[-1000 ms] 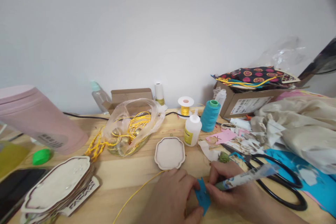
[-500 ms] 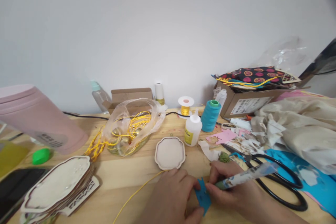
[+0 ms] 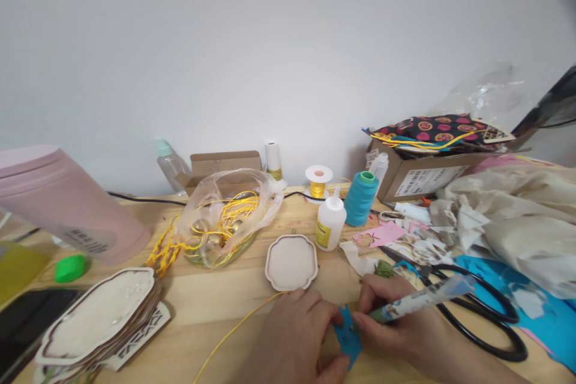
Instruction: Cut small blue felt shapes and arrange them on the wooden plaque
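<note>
My left hand rests at the bottom middle, its fingers and thumb closed on a small cut-out blue piece, paper or felt. A pen with a printed barrel is gripped in my right hand, slanting up to the right. Its tip is hidden behind my fingers, close to the blue piece. Under my left hand runs a yellow cord. Just beyond that hand lies a pale scallop-edged plaque. Black-handled scissors lie beside my right wrist, next to a blue sheet.
A glue bottle, a teal thread cone and a yellow spool stand behind. Scraps and a cardboard box are at right. Leftward are a plastic bag, stacked plaques and a pink tumbler.
</note>
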`<act>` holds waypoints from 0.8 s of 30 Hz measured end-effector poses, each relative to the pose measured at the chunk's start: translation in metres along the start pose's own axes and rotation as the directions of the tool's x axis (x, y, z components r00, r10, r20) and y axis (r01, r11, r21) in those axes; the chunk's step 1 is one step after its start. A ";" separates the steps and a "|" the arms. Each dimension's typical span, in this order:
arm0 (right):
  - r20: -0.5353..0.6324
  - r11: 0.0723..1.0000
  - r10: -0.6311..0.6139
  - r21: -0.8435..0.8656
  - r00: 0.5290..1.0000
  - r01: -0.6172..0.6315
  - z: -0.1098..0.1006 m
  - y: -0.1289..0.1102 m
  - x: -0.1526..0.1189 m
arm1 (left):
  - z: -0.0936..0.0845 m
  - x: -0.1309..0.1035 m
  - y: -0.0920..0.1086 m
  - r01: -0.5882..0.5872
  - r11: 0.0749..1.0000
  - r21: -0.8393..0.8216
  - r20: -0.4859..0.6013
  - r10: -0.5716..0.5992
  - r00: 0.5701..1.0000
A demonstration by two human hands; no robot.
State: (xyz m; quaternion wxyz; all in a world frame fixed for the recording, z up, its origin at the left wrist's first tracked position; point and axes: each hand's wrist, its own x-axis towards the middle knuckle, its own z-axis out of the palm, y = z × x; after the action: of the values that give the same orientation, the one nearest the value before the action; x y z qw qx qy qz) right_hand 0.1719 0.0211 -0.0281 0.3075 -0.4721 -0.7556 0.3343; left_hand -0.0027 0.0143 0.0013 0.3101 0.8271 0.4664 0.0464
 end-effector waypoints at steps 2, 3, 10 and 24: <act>0.002 1.000 -0.014 0.006 1.000 0.014 0.000 0.001 -0.001 | 0.000 0.000 0.000 0.001 1.000 0.004 -0.001 -0.001 1.000; 0.003 1.000 -0.016 0.006 1.000 0.016 0.000 0.002 -0.001 | 0.000 -0.001 0.000 0.001 1.000 0.003 -0.005 -0.001 1.000; 0.006 0.999 -0.038 -0.013 0.999 0.038 0.001 0.002 0.000 | 0.000 0.001 -0.001 -0.015 1.000 -0.002 -0.032 0.015 0.999; -0.018 0.999 -0.035 -0.033 0.999 0.035 0.003 0.006 -0.001 | 0.001 0.000 -0.002 0.003 1.000 -0.003 -0.015 -0.003 1.000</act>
State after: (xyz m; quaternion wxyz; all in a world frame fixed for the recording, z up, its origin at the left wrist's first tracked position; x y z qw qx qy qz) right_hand 0.1725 0.0216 -0.0348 0.3127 -0.4668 -0.7662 0.3120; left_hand -0.0034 0.0145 -0.0005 0.3079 0.8256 0.4700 0.0527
